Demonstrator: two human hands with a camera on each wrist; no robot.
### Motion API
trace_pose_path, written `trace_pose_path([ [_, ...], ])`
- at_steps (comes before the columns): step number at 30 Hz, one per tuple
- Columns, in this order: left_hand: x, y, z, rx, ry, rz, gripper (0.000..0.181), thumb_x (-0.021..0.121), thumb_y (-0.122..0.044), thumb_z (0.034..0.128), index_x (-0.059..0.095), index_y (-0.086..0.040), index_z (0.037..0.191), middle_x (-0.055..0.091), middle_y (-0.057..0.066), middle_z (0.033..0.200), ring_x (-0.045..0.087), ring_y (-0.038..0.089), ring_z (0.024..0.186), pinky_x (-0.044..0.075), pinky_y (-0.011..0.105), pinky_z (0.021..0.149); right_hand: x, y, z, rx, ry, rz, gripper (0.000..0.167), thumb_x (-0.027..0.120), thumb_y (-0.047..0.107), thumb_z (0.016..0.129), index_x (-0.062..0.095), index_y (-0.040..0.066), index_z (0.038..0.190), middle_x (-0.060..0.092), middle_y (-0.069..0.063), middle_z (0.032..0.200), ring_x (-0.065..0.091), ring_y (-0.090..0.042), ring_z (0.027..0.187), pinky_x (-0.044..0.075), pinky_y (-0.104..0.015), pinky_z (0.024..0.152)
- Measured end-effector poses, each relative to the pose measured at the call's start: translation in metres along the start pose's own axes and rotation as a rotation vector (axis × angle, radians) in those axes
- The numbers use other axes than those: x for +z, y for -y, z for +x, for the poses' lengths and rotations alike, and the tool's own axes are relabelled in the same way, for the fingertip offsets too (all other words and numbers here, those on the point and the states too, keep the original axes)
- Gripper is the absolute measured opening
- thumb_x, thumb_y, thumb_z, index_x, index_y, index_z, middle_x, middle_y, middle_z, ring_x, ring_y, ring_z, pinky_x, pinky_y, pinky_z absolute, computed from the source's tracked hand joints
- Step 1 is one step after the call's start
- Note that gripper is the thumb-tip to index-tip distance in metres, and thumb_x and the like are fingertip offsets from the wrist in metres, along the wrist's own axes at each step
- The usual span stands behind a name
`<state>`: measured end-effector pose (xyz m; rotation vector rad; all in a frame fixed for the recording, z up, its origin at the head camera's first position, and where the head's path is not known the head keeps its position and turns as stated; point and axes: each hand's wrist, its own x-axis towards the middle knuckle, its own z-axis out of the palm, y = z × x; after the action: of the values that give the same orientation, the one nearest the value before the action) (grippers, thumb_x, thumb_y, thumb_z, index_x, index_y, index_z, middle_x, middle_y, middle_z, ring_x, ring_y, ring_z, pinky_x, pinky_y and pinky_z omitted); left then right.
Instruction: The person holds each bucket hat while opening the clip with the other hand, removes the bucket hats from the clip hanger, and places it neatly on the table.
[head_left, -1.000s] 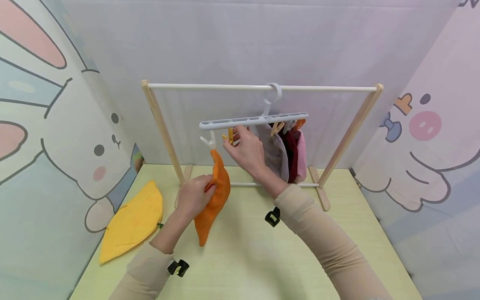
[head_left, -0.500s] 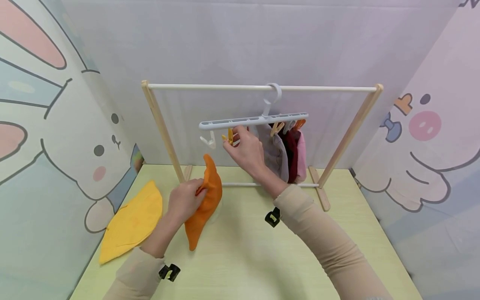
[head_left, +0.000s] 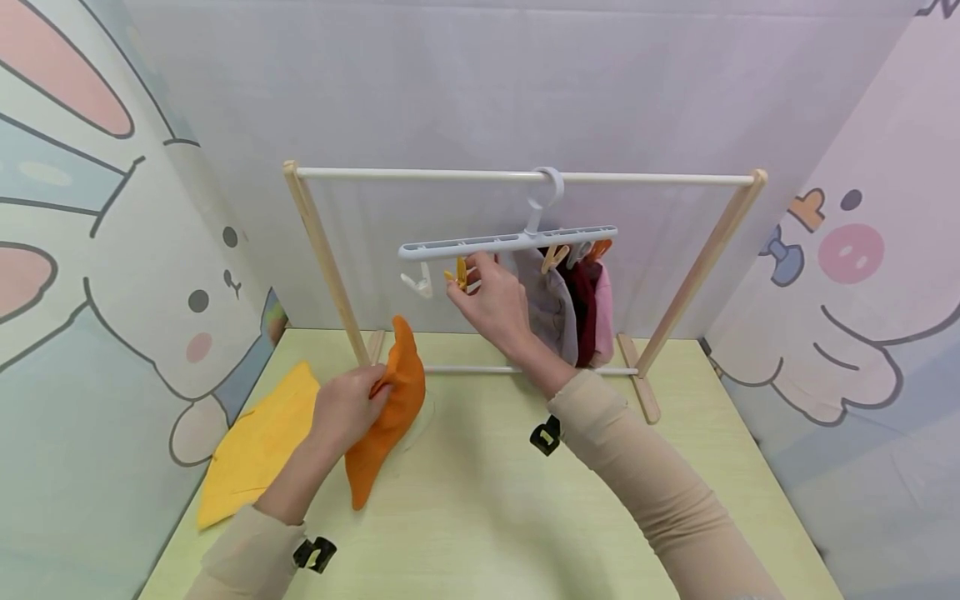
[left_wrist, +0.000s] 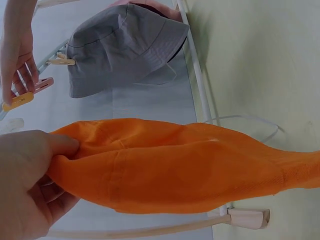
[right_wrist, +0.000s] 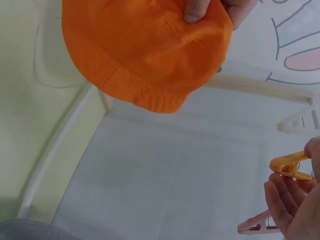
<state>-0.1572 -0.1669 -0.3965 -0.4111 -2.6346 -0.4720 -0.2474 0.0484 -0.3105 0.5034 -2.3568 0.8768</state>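
The left hand (head_left: 348,408) pinches an orange hat (head_left: 390,408) by its crown, left of the hanger and above the table. In the left wrist view the left hand (left_wrist: 25,175) has its thumb over a fold of the orange hat (left_wrist: 165,172). The right hand (head_left: 495,302) holds a yellow clip (head_left: 461,272) beneath the hanger bar (head_left: 465,246). In the right wrist view the yellow clip (right_wrist: 290,166) lies between thumb and fingers of the right hand (right_wrist: 300,205). A white clip (head_left: 420,282) hangs left of it with nothing in its jaws.
The hanger hooks over the rod (head_left: 420,174) of a wooden-ended rack. Grey (head_left: 551,308), dark red (head_left: 583,308) and pink hats (head_left: 602,321) hang from clips on its right half. A yellow hat (head_left: 255,450) lies at the table's left. A pink clip (right_wrist: 257,224) hangs beside the right hand.
The left hand has moved left and down with the orange hat, whose tip has come away from beside the white clip. The right hand has stayed at the yellow clip.
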Motion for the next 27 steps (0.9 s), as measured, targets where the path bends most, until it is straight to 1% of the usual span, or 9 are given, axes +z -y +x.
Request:
trace_pose_path([
  [6,-0.007,0.009,-0.007,-0.035,0.031,0.028,0.022,0.072,-0.013,0.0773,0.053,-0.016,0.067,0.048,-0.002,0.059,0.044,0.015,0.050,0.034,0.027,0.044,-0.001,0.001,0.000,-0.002,0.003,0.000,0.022,0.062,0.029,0.082,0.057,0.014,0.096,0.068,0.002,0.082,0.063,-0.007,0.062,0.049,-0.028,0.057],
  [12,-0.012,0.018,-0.012,-0.052,0.055,0.052,0.024,0.072,-0.012,0.0775,0.050,-0.015,0.066,0.043,-0.002,0.056,0.039,0.015,0.048,0.032,0.027,0.043,-0.001,0.001,0.000,-0.004,0.000,0.002,0.022,0.062,0.029,0.082,0.058,0.014,0.097,0.068,0.002,0.081,0.062,-0.006,0.062,0.049,-0.028,0.057],
  [19,-0.014,0.031,-0.016,-0.066,0.070,0.076,0.019,0.071,-0.010,0.0776,0.054,-0.012,0.071,0.047,0.001,0.060,0.037,0.016,0.049,0.032,0.026,0.044,0.001,-0.001,0.000,-0.014,-0.004,0.001,0.021,0.062,0.027,0.082,0.058,0.013,0.097,0.069,0.002,0.080,0.064,-0.006,0.062,0.050,-0.029,0.057],
  [27,-0.018,0.042,-0.019,-0.067,0.074,0.100,0.016,0.072,-0.009,0.0765,0.057,-0.012,0.072,0.051,0.001,0.062,0.039,0.016,0.048,0.034,0.027,0.043,0.001,0.000,0.000,-0.007,-0.004,0.001,0.020,0.062,0.027,0.081,0.058,0.014,0.097,0.069,0.003,0.080,0.064,-0.006,0.062,0.050,-0.028,0.057],
])
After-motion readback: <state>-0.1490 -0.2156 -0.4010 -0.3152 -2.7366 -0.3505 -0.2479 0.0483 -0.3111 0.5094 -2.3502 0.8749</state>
